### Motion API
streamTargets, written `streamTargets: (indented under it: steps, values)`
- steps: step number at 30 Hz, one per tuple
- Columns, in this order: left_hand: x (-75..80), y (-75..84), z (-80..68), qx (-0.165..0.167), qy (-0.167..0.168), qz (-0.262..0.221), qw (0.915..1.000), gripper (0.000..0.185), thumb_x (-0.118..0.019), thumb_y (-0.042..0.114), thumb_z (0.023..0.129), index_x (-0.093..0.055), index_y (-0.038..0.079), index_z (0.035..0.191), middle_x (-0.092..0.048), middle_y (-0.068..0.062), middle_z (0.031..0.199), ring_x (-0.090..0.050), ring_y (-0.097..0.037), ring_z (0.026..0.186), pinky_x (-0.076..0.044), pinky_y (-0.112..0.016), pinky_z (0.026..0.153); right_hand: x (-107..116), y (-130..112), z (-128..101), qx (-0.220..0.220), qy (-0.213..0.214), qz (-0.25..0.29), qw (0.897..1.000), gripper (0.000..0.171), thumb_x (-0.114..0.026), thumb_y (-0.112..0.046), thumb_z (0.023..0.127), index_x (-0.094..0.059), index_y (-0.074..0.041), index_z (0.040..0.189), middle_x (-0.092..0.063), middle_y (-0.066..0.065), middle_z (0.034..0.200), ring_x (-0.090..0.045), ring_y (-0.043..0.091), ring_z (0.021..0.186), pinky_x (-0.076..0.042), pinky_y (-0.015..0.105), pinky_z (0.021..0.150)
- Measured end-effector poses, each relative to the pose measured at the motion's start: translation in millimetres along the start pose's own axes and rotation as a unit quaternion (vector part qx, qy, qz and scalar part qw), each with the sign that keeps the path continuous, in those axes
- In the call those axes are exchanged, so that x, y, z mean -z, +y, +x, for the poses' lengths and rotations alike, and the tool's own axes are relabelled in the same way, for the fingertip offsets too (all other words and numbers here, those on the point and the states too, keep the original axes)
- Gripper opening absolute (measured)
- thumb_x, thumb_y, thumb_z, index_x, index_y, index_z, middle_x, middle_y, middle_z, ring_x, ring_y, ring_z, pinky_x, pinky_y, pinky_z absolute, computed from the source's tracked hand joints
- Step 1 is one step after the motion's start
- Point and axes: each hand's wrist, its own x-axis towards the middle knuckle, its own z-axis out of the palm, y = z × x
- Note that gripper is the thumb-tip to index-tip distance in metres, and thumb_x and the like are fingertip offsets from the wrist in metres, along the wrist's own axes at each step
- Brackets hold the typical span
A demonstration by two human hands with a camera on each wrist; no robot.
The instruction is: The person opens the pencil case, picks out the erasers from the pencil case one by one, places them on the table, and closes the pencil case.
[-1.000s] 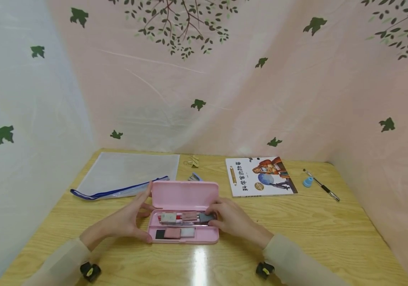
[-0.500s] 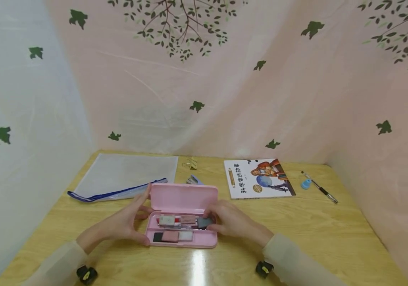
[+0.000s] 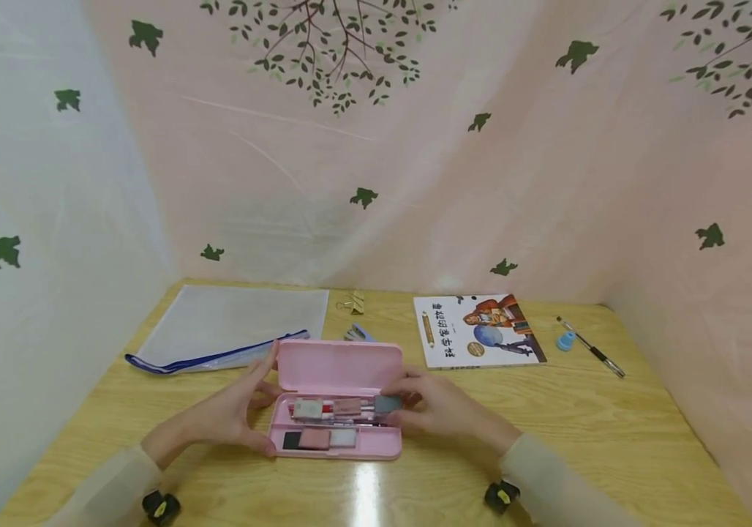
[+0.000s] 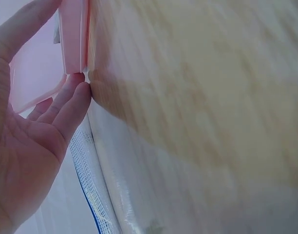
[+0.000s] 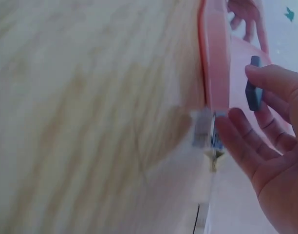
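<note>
Pencil case (image 3: 336,410), pink hard plastic w/ rounded corners, sits open at near-centre of wooden table (image 3: 613,424). Lid's up and tray looks packed w/ small blocks; grey eraser (image 3: 385,403) isn't set down yet. Right hand (image 3: 438,411) pinches it over tray's right end. Left hand (image 3: 234,410), fingers straight, steadies left edge.

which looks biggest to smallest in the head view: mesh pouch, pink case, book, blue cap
1. mesh pouch, the largest
2. pink case, open; about like the book, and nearer the camera, so their order is unsure
3. blue cap, by far the smallest
</note>
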Motion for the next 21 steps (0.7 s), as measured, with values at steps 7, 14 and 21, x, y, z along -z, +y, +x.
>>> streamTargets:
  steps: [7,14,21]
  values:
    - [-2.8,-0.4,-1.5,-0.001,0.009,0.004,1.0000,0.145,-0.095,0.030,0.071,0.018,0.030,0.160,-0.019,-0.014,0.157,-0.056,-0.029,0.125,-0.047,-0.045,0.106,23.0,16.5,-22.6,0.011,0.040,0.021,0.999,0.032,-0.076,-0.013,0.092,-0.072,-0.012,0.124,-0.060,-0.002,0.110,-0.063,0.013,0.095,-0.061,0.028,0.082]
    - [-3.9,-0.6,-3.1,-0.003,0.012,-0.008,0.9999,0.146,-0.096,0.029,0.070,0.019,0.030,0.160,-0.017,-0.016,0.157,-0.054,-0.032,0.125,-0.047,-0.045,0.106,49.2,36.7,-49.4,-0.042,0.050,-0.023,0.998,0.033,-0.076,-0.018,0.094,-0.071,-0.011,0.126,-0.059,0.000,0.110,-0.059,0.014,0.091,-0.060,0.026,0.075]
    - [-3.0,-2.0,-1.9,0.004,0.011,-0.002,0.9999,0.146,-0.096,0.032,0.069,0.018,0.032,0.160,-0.017,-0.014,0.158,-0.054,-0.030,0.125,-0.047,-0.044,0.107,60.2,55.4,-66.3,-0.072,0.030,-0.047,0.996,0.033,-0.076,-0.022,0.093,-0.073,-0.008,0.123,-0.059,-0.001,0.105,-0.057,0.009,0.082,-0.055,0.023,0.069]
